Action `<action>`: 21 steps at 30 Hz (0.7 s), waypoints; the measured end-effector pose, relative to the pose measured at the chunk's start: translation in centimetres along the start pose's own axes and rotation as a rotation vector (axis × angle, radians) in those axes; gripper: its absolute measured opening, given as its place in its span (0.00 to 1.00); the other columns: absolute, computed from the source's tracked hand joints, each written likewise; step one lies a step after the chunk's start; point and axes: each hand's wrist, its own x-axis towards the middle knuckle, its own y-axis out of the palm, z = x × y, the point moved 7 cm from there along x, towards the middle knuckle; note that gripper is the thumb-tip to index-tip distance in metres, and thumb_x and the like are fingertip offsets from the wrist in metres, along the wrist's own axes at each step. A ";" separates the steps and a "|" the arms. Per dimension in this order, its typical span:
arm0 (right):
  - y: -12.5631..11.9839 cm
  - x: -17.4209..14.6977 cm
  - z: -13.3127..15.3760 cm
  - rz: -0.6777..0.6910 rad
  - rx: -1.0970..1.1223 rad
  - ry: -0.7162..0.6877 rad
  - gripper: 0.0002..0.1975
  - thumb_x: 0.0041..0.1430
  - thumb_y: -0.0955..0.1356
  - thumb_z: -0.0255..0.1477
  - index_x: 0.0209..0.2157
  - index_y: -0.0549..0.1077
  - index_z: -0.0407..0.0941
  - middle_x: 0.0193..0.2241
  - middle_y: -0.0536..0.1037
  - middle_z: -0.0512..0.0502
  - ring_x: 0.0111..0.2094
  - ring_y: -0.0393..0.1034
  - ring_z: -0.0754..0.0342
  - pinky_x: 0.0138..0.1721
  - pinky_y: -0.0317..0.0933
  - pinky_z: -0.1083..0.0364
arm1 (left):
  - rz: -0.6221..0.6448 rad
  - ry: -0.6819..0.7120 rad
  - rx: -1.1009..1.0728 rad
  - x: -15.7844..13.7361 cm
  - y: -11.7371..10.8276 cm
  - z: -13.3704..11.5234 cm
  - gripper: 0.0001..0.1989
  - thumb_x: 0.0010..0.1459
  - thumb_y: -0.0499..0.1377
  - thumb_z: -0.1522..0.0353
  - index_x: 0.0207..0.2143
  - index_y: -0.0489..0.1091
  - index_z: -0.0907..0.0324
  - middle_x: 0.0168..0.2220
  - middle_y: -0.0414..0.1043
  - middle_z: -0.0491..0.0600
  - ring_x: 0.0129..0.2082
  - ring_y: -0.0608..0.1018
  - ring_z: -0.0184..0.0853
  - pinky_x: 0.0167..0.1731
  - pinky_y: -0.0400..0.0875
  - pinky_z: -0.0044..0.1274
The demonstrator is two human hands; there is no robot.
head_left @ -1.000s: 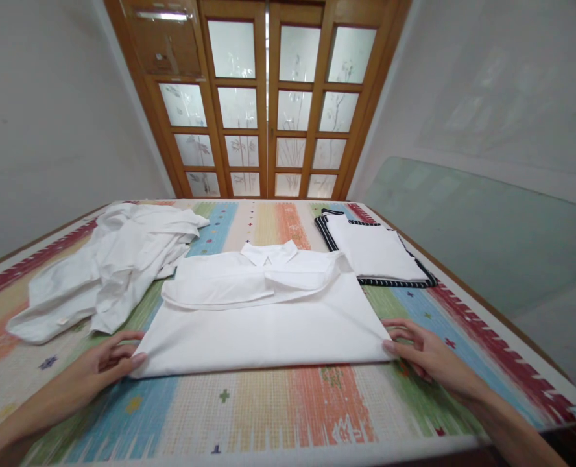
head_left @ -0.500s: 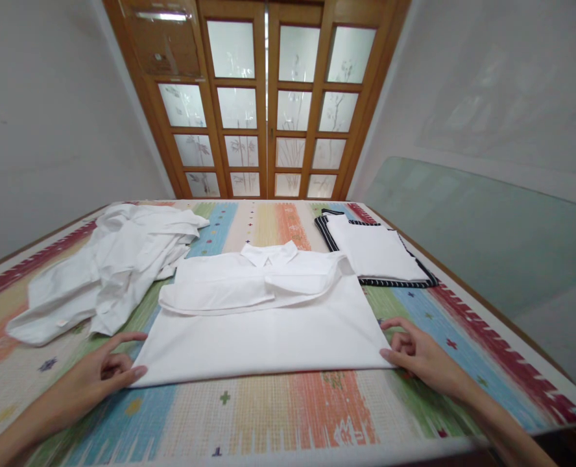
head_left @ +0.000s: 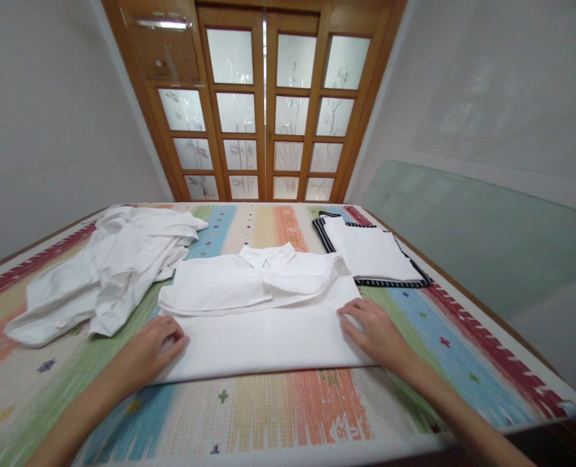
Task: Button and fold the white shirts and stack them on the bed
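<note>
On the patterned tablecloth (head_left: 259, 408), the folded white shirt (head_left: 268, 340) lies centrally, between a crumpled white pile (head_left: 122, 266) and a folded stack (head_left: 373, 250). The person's left hand (head_left: 164, 340) and right hand (head_left: 373, 329) have shifted inward from its near corners, apparently freeing them; fingers curl loosely at its sides, whether gripping cannot be told

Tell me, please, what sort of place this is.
Probably a room in a home: I see a colourful striped cloth, a folded white shirt on it, and glass-paned wooden doors behind.
</note>
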 end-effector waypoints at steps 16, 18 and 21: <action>4.8 6.8 2.8 0.209 0.002 -0.267 0.24 0.68 0.56 0.37 0.59 0.66 0.41 0.60 0.66 0.38 0.63 0.56 0.43 0.63 0.49 0.41 | -0.104 0.264 0.195 3.2 3.2 0.5 0.30 0.65 0.46 0.55 0.64 0.58 0.60 0.66 0.54 0.56 0.65 0.59 0.45 0.62 0.58 0.36; 5.5 7.3 2.5 0.217 -0.022 -0.256 0.26 0.68 0.55 0.38 0.62 0.63 0.40 0.62 0.64 0.37 0.64 0.54 0.42 0.64 0.48 0.41 | -0.080 0.269 0.202 3.9 3.4 0.1 0.30 0.65 0.46 0.55 0.66 0.54 0.60 0.67 0.51 0.55 0.66 0.56 0.45 0.63 0.57 0.37; 6.4 7.9 2.0 0.248 -0.062 -0.227 0.29 0.69 0.52 0.39 0.65 0.58 0.40 0.65 0.58 0.37 0.66 0.48 0.43 0.65 0.45 0.41 | -0.054 0.262 0.210 5.1 4.0 -0.1 0.31 0.67 0.44 0.55 0.68 0.48 0.58 0.68 0.48 0.55 0.68 0.51 0.45 0.63 0.54 0.40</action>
